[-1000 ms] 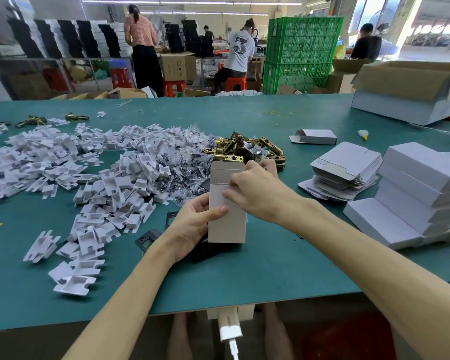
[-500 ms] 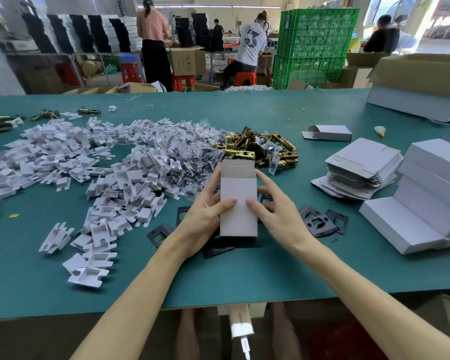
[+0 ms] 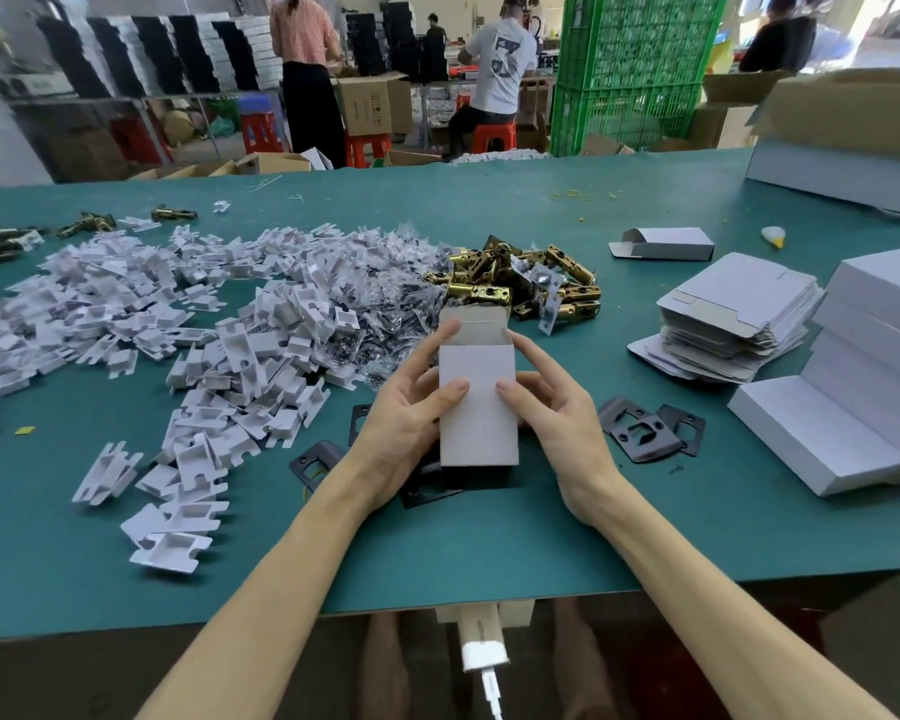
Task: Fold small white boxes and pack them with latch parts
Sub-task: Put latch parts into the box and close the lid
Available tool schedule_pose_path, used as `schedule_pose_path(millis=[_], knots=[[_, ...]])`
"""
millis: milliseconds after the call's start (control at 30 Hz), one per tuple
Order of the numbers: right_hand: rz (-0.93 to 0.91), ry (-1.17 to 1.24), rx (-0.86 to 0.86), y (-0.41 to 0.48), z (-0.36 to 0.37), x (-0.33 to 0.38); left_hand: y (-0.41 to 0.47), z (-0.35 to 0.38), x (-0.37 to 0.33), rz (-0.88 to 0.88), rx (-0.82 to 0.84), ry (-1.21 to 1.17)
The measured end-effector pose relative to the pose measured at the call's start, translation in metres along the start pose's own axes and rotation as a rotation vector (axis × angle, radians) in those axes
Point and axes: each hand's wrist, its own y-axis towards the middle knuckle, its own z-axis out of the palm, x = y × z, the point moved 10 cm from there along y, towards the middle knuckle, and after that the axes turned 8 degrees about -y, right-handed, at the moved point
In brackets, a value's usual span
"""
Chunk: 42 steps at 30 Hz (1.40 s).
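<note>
White matte cardboard box (image 3: 478, 407), tall, rectangular, top flap open, held upright over the green table (image 3: 489, 537); left hand (image 3: 411, 418) and right hand (image 3: 557, 413) grip its sides. Earlier the right hand covered its top.

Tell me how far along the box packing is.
Done: closed white boxes are stacked at the right. In hand: the left hand and right hand hold one folded box upright, top flap open; whether anything is inside cannot be seen. Left: a stack of flat box blanks, a heap of brass latches, a big pile of white inserts and some black plates, so plenty remains.
</note>
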Motion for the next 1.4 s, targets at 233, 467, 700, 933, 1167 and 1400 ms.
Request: schedule_pose_path(millis=[233, 467, 700, 933, 1167, 1400], knots=[[0.018, 0.028, -0.021, -0.003, -0.005, -0.004, 0.000, -0.001, 0.002, -0.018, -0.034, 0.016], [0.025, -0.007, -0.027, -0.003, -0.005, -0.005, -0.001, -0.003, 0.001, -0.032, -0.066, 0.005], [0.043, -0.038, -0.034, -0.001, -0.006, -0.009, -0.001, 0.001, 0.002, -0.061, -0.013, 0.011], [0.029, 0.034, -0.055, -0.002, -0.009, -0.006, 0.000, 0.004, -0.002, -0.021, 0.053, 0.041], [0.074, 0.060, -0.050, -0.002, -0.011, -0.009, 0.001, 0.000, -0.004, 0.007, -0.006, 0.016], [0.132, 0.100, -0.062, -0.003, -0.011, -0.016, 0.002, -0.003, -0.003, 0.018, -0.054, 0.123]])
